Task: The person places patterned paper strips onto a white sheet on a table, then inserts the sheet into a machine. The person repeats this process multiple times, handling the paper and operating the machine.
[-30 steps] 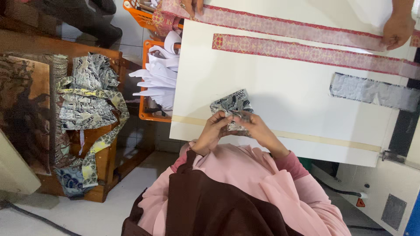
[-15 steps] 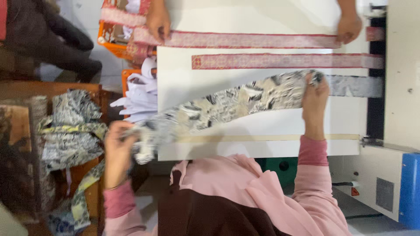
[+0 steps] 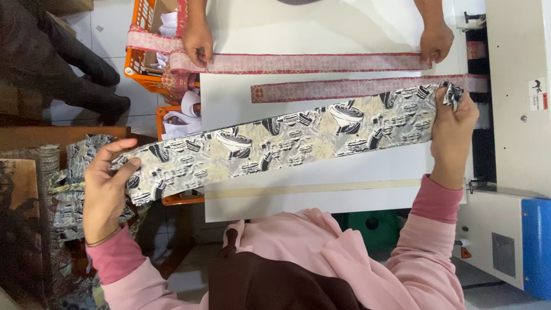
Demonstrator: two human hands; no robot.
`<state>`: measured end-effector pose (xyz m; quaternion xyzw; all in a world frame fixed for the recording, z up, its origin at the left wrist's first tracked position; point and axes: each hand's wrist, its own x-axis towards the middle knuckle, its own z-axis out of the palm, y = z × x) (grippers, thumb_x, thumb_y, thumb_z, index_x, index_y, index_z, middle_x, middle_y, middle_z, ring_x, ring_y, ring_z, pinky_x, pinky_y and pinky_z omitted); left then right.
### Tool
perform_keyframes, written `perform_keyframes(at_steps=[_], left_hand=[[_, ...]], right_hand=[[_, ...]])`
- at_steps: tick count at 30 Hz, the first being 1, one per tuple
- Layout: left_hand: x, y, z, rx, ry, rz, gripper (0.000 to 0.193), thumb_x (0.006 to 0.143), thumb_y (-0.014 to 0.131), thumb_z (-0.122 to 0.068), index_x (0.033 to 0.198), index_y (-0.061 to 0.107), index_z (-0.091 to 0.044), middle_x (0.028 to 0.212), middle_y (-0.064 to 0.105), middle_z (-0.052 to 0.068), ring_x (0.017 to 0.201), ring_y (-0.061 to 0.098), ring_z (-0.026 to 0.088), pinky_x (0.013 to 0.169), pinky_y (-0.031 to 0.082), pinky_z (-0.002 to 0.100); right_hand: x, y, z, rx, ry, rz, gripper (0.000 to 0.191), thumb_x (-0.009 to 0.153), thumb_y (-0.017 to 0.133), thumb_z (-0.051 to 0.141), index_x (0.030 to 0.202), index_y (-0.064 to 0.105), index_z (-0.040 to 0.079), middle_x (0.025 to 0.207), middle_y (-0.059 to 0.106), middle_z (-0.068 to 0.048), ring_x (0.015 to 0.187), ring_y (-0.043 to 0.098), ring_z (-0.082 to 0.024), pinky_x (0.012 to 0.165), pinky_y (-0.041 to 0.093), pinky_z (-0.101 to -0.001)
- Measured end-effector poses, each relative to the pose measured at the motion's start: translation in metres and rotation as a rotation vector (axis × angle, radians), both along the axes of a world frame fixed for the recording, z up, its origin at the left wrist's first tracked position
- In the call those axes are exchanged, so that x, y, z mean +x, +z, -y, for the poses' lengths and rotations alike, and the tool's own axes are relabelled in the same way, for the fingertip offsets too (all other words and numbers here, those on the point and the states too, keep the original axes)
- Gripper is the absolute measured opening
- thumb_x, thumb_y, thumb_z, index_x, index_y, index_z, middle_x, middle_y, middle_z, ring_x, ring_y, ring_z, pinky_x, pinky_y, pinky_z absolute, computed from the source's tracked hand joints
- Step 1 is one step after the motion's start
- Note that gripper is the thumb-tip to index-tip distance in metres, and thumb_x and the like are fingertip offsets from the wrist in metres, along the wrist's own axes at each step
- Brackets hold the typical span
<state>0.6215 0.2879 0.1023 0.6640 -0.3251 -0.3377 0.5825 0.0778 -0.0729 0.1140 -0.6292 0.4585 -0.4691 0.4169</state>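
Patterned strip (image 3: pixel 287 140), bunched a second ago, now stretched over the worktop (image 3: pixel 321 28); left hand (image 3: pixel 106 192) and right hand (image 3: pixel 453 123) each grip an end.

Printed strip (image 3: pixel 287 143): thin woven cloth, matt, black-and-cream pattern, slightly creased where each hand grips it. Two red strips (image 3: pixel 310 62), (image 3: pixel 344 89): patterned cloth, matt, with darker edges. Surface (image 3: pixel 321 28): smooth white board, faint sheen, with a pale flat band (image 3: pixel 310 188) along its near part. Crates (image 3: pixel 140 63), far left: glossy orange plastic, holding white paper or cloth pieces. Machine (image 3: pixel 516 103), right: painted metal, smooth, white with a blue panel. Sleeves (image 3: pixel 436 201): soft pink knit cloth. Shelf (image 3: pixel 34 138), left: brown wood.
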Motion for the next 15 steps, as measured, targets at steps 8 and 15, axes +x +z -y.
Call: perform_keyframes(at_steps=[8,15], left_hand=[[-0.002,0.025,0.012,0.253,-0.075,0.358,0.032,0.096,0.073,-0.004,0.127,0.072,-0.004,0.105,0.075,0.005,0.086,0.062,0.007,0.078,0.051,0.024],[-0.023,0.042,0.032,0.328,0.299,1.162,0.021,0.1,0.073,0.003,0.116,0.083,-0.006,0.096,0.077,0.013,0.079,0.057,0.026,0.071,0.047,0.04]], right_hand=[[-0.015,0.046,-0.002,0.301,0.159,-0.121,0.013,0.105,0.069,0.011,0.116,0.07,0.005,0.095,0.066,0.007,0.082,0.054,-0.002,0.071,0.042,-0.0198],[0.0,0.061,-0.015,-0.096,0.385,-0.786,0.052,0.084,0.063,-0.01,0.13,0.074,0.012,0.099,0.072,-0.009,0.087,0.06,-0.012,0.082,0.052,-0.031]])
